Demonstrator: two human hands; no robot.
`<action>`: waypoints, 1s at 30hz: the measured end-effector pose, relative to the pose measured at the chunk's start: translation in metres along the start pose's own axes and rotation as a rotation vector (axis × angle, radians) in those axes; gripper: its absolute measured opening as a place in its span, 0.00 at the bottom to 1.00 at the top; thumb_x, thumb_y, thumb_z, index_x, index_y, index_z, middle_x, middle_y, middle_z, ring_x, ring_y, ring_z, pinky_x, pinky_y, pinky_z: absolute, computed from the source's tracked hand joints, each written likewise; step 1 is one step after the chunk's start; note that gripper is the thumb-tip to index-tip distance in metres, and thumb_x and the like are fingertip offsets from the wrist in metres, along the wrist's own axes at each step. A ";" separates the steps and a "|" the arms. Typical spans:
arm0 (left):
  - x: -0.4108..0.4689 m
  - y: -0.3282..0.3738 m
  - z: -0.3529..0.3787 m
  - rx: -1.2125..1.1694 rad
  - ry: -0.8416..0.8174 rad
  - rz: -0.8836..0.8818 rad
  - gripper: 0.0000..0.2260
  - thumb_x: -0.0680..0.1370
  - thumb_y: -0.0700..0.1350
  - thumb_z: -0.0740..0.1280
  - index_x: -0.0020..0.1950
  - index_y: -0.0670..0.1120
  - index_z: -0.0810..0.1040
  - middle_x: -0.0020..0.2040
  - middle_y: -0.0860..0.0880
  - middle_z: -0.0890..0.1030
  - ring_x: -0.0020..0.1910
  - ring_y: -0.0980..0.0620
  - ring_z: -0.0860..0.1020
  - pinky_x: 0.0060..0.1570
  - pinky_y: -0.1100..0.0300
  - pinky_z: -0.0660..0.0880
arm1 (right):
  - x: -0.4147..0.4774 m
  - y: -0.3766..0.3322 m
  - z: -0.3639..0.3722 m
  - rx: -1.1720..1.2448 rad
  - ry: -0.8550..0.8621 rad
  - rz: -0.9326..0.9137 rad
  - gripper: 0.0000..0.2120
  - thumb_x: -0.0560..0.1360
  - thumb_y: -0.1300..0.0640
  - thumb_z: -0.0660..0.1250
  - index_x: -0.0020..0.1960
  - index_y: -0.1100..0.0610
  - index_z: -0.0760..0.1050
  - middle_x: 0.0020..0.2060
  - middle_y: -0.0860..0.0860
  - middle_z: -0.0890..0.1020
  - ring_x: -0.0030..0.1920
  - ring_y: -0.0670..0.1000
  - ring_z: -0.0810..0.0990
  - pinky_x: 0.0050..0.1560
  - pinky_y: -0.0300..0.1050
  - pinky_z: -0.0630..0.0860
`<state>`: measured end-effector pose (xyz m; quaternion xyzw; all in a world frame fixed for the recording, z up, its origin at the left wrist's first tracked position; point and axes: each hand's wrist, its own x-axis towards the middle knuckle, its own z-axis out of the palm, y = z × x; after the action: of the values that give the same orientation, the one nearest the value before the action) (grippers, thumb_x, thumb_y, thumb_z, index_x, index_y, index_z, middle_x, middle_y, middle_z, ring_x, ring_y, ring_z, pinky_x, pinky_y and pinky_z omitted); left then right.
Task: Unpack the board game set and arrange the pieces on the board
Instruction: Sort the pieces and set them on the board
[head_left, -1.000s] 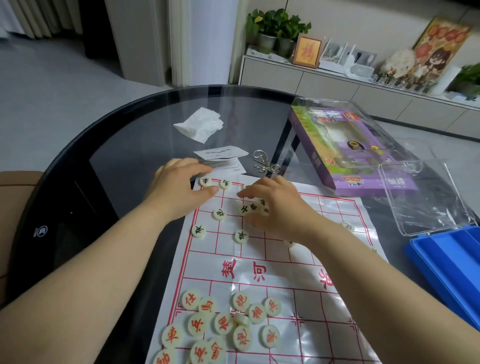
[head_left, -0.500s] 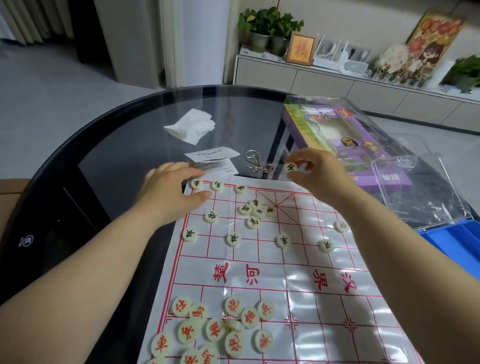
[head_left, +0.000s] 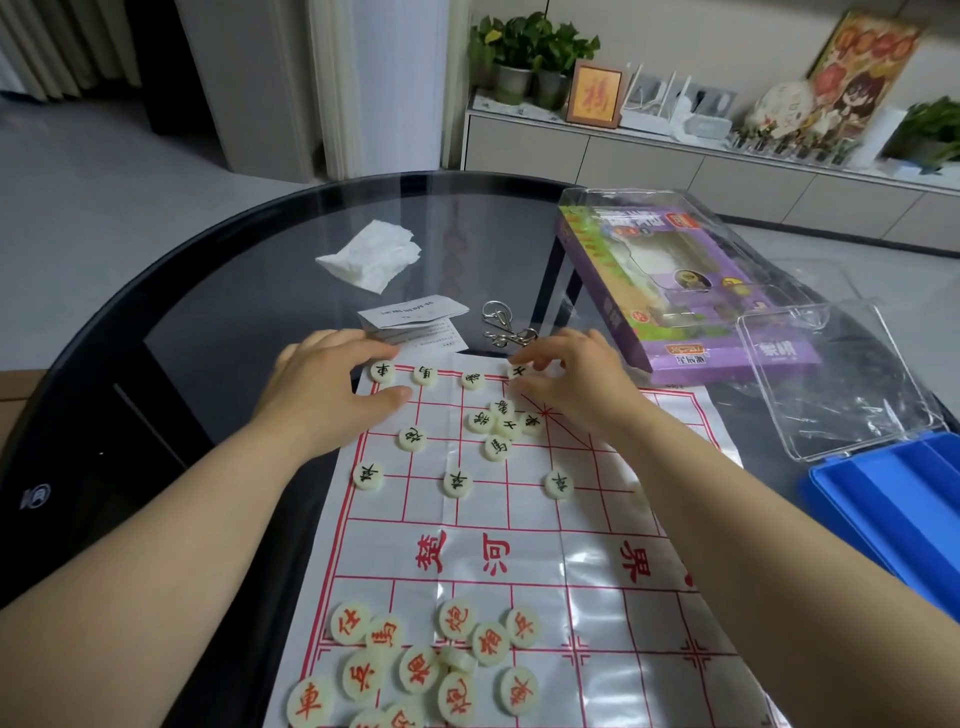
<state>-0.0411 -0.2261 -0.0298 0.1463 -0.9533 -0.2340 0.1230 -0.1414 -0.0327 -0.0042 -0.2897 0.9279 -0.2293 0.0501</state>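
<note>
1. Glass topped the round table (head_left: 208, 291). Toward its left, the person's left hand (head_left: 332, 395) lay at the far left corner of the paper board (head_left: 519, 545). Its fingers were loose and gripped nothing, with the tips just beside the corner piece.
2. Three black-lettered pieces (head_left: 425, 374) sat spaced along the far row. Closer to the person, one more stood alone and three others sat in a line across the board. I took all of these for already placed.
3. On the near left of the board, the red-lettered pieces (head_left: 431, 665) lay in a loose heap, some overlapping. None had been set out, so I judged that whole side still to do.
4. Near the middle of the far half, a small cluster of black pieces (head_left: 501, 423) huddled together, touching and unsorted.
5. The right hand (head_left: 576, 384) pinched one black piece (head_left: 518, 371) between thumb and forefinger at the next spot along the far row. I could not tell whether it was touching the paper or just above it.
6. Off to the right lay the blue tray (head_left: 893, 519) and its clear lid (head_left: 831, 374), and I saw no pieces in the part that showed. Unpacking looked finished to me, and the arranging was less than half done.
</note>
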 end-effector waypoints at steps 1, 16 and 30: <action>0.000 0.000 0.000 0.000 -0.001 -0.001 0.20 0.72 0.52 0.67 0.64 0.52 0.73 0.67 0.53 0.69 0.69 0.52 0.61 0.67 0.57 0.53 | -0.001 -0.001 0.001 0.013 0.001 -0.003 0.13 0.73 0.52 0.66 0.57 0.50 0.78 0.51 0.52 0.78 0.55 0.54 0.68 0.52 0.43 0.62; -0.001 0.001 -0.001 -0.002 0.000 -0.011 0.20 0.73 0.53 0.66 0.64 0.52 0.73 0.68 0.53 0.69 0.70 0.52 0.61 0.68 0.56 0.53 | -0.011 0.003 -0.010 0.005 -0.036 -0.047 0.14 0.72 0.51 0.67 0.58 0.51 0.76 0.52 0.49 0.77 0.52 0.49 0.66 0.55 0.44 0.64; -0.004 0.006 -0.004 -0.059 0.063 -0.004 0.18 0.73 0.50 0.67 0.62 0.48 0.75 0.65 0.50 0.71 0.67 0.50 0.64 0.66 0.53 0.59 | -0.028 -0.006 -0.004 -0.140 -0.159 -0.176 0.14 0.72 0.50 0.67 0.57 0.49 0.76 0.55 0.49 0.76 0.53 0.50 0.65 0.49 0.40 0.59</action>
<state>-0.0370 -0.2214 -0.0246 0.1517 -0.9413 -0.2577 0.1566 -0.1154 -0.0201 0.0008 -0.3899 0.9058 -0.1436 0.0830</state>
